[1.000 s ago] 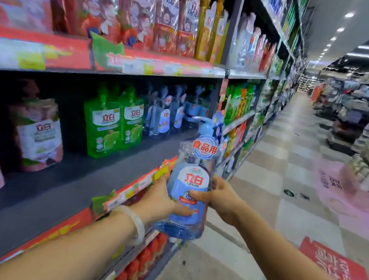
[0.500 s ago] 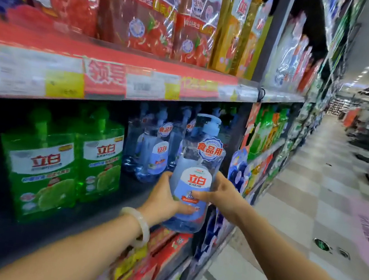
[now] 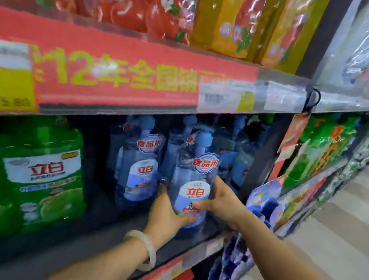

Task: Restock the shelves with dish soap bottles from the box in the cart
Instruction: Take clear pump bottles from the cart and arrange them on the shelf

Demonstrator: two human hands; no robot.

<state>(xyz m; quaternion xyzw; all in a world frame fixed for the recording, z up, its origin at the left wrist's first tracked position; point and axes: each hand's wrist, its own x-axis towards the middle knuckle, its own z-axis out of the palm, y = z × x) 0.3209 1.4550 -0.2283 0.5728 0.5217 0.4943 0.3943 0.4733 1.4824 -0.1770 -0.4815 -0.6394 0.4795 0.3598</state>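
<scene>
Two hands hold one blue dish soap bottle upright over the front edge of the dark shelf, at its right end beside the upright post. The left hand grips the bottle low on its left side, fingers wrapped round the base, a pale bangle on the wrist. The right hand clasps the right side, thumb laid across the lower part of the label. The bottle sits between the two hands, its pump top just under the red price strip of the shelf above.

As for progress, restocking looks partly done: several like blue bottles already stand further back on the same shelf, the nearest just beside the held one to the left, and green bottles fill the shelf's left part. This bottle seems not quite set down; the picture is smeared with motion, so I cannot tell whether its base touches the shelf. By my reckoning, what is left is to seat it at the front edge, let go, and fetch more from the box in the cart, neither of which shows here, so the number remaining is unknown. Bare shelf in front of the green bottles suggests room for more stock.
</scene>
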